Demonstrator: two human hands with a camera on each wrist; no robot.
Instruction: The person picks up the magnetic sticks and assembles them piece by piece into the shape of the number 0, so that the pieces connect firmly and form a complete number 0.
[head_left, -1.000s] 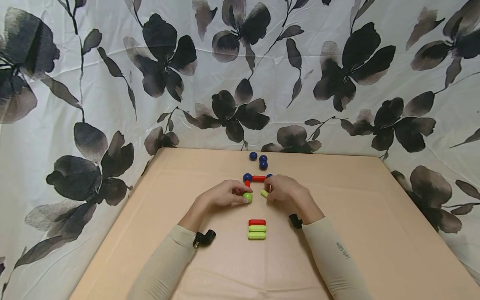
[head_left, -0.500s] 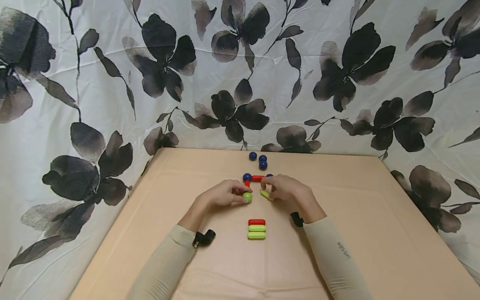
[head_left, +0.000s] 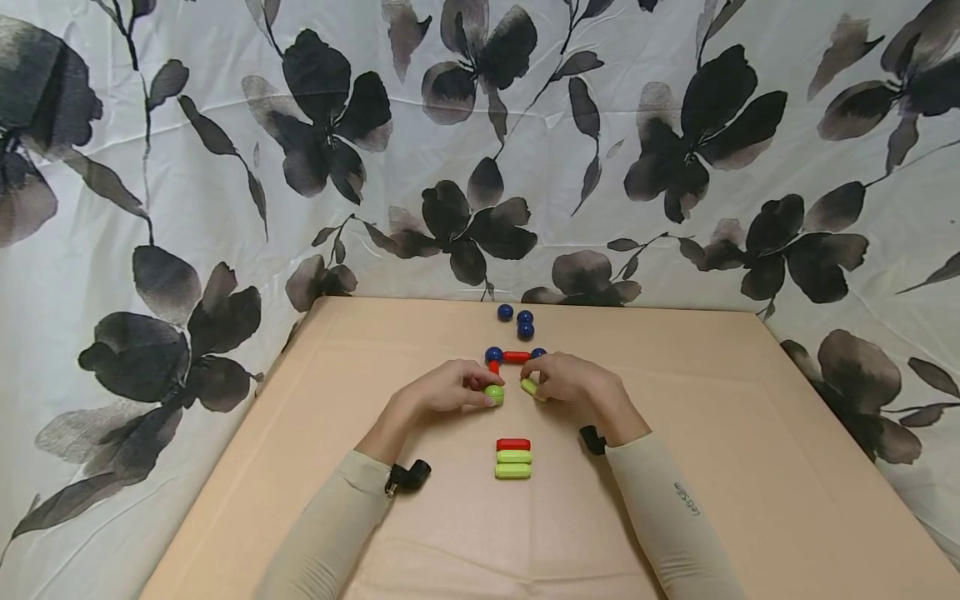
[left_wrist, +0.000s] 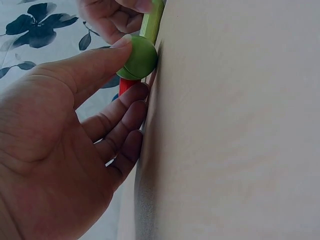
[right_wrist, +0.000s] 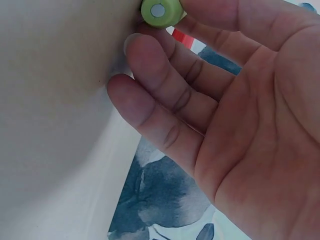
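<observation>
My left hand [head_left: 450, 386] grips a green ball [head_left: 495, 395]; its thumb lies on the ball in the left wrist view. A red rod [head_left: 493, 367] runs from that ball back to a blue ball [head_left: 493, 355]. Across from it, my right hand [head_left: 576, 382] pinches a lime-green rod [head_left: 531, 388], slanted with one end toward the green ball. The right wrist view shows the round, silvery-centred end of this lime-green rod [right_wrist: 161, 12]. Another red rod [head_left: 516, 357] links the blue ball to a second blue ball [head_left: 538, 353], partly covered by my right fingers.
Three loose blue balls [head_left: 525, 325] sit near the table's back edge. Closer to me, a red rod [head_left: 513, 444] and two lime-green rods [head_left: 513, 471] lie side by side. A floral cloth [head_left: 480, 150] hangs behind the table [head_left: 675, 417].
My right hand has shifted slightly, and the lime-green rod in it shows more of its length than a second ago. My left hand stays in place on the green ball.
</observation>
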